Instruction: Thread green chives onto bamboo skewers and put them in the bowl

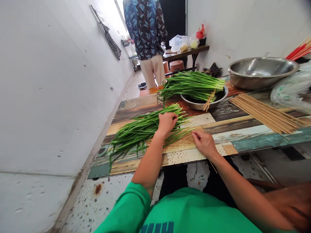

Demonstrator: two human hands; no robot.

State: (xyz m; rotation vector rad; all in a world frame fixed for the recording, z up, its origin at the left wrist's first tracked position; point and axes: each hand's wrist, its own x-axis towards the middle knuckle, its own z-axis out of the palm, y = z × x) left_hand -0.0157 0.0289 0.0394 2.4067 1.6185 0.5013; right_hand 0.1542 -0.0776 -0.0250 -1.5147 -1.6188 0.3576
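A loose pile of garlic chives lies on the table, green leaves to the left and pale stem ends to the right. My left hand is over the stem end of this pile, fingers pinched on chives; its fingertips are partly hidden. Nearer the table's front edge, my right hand is closed around a thin bamboo skewer, whose end sticks out below the wrist. A few separate chive stalks reach toward the right fingertips. Whether the skewer's tip touches them I cannot tell.
Behind the pile, a metal bowl carries a big bundle of chives and several skewered ones. Many bamboo skewers lie at right, near a large steel basin and a plastic bag. A person stands beyond the table, facing away.
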